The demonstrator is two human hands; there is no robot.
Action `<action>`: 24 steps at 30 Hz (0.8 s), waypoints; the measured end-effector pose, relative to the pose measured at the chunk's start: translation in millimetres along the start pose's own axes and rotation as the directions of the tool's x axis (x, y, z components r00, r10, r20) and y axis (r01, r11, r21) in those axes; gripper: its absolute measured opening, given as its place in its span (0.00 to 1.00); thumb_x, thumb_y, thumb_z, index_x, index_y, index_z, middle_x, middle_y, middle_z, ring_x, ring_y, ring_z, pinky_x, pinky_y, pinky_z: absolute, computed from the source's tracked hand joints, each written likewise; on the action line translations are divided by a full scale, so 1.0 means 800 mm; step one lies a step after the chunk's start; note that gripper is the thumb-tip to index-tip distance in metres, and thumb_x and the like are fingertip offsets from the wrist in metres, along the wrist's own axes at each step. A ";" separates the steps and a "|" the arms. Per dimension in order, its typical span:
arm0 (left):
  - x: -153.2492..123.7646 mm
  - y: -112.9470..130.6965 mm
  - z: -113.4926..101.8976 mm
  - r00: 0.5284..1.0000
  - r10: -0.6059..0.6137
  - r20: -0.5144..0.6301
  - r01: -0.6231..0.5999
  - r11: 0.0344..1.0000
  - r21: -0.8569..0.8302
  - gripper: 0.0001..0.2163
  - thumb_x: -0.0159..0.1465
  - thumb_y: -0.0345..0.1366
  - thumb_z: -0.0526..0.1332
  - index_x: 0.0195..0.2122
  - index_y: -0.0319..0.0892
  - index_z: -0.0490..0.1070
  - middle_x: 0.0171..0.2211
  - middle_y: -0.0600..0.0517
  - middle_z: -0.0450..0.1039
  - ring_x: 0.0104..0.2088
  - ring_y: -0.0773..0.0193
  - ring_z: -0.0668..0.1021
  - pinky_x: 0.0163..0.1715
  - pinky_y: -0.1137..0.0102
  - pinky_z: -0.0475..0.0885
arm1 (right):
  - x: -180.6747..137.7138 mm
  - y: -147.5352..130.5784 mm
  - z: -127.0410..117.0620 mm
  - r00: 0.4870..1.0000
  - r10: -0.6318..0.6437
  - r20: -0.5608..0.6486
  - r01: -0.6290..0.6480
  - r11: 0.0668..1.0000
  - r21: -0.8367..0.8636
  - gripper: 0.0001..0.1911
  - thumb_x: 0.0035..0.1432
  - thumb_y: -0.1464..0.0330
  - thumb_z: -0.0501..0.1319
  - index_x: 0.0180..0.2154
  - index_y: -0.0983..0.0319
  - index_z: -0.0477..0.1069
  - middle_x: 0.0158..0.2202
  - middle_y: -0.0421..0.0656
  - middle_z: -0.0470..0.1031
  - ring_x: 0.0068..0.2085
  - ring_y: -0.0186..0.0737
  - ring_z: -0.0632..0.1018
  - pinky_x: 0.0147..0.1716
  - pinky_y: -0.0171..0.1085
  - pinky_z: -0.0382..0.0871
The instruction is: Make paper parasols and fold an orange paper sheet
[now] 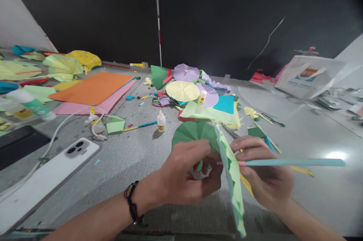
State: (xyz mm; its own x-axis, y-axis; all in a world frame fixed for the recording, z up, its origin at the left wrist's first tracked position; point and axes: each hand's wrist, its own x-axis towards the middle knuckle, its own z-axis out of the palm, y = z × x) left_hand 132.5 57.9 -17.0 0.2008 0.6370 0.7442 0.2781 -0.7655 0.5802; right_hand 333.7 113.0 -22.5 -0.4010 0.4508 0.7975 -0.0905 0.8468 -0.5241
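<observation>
A pale green pleated paper disc (231, 173), like a small umbrella top, stands on edge between my two hands. Through its middle runs a light blue rolled-paper stick (295, 162) with a pink end. My right hand (266, 173) grips the stick close to the disc, its long part pointing right. On the disc's other side, my left hand (190, 173) has its fingers curled in a pinch at the stick's pink tip; the fingertips are partly hidden. Behind my left hand lies a darker green pleated disc (195, 133) on the table.
A small white glue bottle (161, 122) stands ahead of my left hand. Purple and cream paper discs (183, 91) lie farther back. Orange paper (95, 86), a white phone (53, 180) and a cable are at left. A white bag (309, 76) stands at back right.
</observation>
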 end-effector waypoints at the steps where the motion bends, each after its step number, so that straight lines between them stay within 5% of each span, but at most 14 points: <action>1: 0.000 0.000 0.000 1.000 -0.001 0.002 0.001 1.000 -0.004 0.05 0.58 0.25 0.61 0.34 0.40 0.70 0.24 0.56 0.67 0.24 0.71 0.69 0.24 0.75 0.62 | 0.000 0.000 0.000 1.000 -0.003 -0.003 0.003 1.000 -0.002 0.09 0.63 0.73 0.66 0.44 0.57 0.78 0.38 0.45 0.79 0.42 0.47 0.79 0.40 0.48 0.78; 13: -0.002 0.001 -0.001 1.000 -0.003 -0.004 0.003 1.000 -0.012 0.06 0.57 0.24 0.63 0.32 0.41 0.67 0.23 0.58 0.65 0.23 0.72 0.69 0.23 0.76 0.62 | -0.005 0.002 -0.002 1.000 -0.008 -0.002 0.008 1.000 0.006 0.12 0.61 0.76 0.66 0.46 0.58 0.77 0.40 0.46 0.78 0.43 0.48 0.79 0.41 0.48 0.77; 24: -0.010 -0.014 0.003 1.000 0.030 0.007 -0.030 0.999 0.039 0.06 0.58 0.28 0.61 0.36 0.42 0.70 0.27 0.53 0.73 0.25 0.68 0.71 0.24 0.73 0.66 | -0.008 0.003 -0.004 1.000 0.002 -0.008 -0.002 0.999 -0.041 0.12 0.60 0.76 0.66 0.44 0.57 0.77 0.41 0.46 0.79 0.42 0.48 0.79 0.41 0.49 0.77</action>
State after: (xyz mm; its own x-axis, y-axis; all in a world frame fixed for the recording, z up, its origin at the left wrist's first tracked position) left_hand 130.0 61.4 -30.2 0.2157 0.6147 0.7587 0.3083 -0.7801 0.5445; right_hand 338.6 113.4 -27.9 -0.3939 0.4544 0.7989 -0.0526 0.8567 -0.5132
